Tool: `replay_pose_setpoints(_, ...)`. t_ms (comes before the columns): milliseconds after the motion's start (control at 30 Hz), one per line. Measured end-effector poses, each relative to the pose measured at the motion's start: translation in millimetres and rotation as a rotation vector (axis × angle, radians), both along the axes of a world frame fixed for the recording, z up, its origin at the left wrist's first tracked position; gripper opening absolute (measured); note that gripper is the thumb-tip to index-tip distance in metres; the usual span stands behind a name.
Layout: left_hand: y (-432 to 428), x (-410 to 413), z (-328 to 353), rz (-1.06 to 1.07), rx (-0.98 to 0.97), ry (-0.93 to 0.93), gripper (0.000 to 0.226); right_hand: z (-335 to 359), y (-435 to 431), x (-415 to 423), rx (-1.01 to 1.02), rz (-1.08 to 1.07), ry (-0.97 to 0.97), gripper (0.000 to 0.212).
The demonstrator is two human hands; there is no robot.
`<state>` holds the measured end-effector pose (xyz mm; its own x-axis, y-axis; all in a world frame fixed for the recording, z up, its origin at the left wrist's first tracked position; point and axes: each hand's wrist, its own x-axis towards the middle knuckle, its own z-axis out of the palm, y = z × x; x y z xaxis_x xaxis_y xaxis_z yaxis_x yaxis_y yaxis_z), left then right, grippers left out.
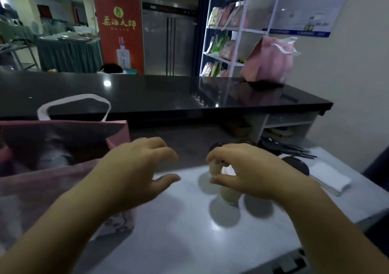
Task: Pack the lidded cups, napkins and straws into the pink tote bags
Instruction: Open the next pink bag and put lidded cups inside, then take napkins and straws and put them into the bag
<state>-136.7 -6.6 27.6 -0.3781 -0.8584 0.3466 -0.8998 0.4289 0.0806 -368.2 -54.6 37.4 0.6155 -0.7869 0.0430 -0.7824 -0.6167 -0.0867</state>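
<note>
Seemingly the right hand (248,168) gripped the top of the upright cup (229,196); the bag (52,181) stood leftward, beside the slack, empty left hand (134,168)

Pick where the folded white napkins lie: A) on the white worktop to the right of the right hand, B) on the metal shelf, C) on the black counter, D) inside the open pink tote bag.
A: the napkins lie on the white worktop, right of the right hand, which curls round the lidded cup.
</note>
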Motion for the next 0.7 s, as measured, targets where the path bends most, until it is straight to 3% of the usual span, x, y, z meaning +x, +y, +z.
replay_pose_setpoints(267, -10, -158, -49, -0.052, 0.051, 0.043, 0.038, -38, 0, -159, 0.108, -0.207, 0.077, 0.038)
replay_pose_setpoints(700, -98, -354, -99, -0.279, 0.147, 0.13, 0.039, -88, -59, -345, 0.091, -0.589, -0.009, 0.045)
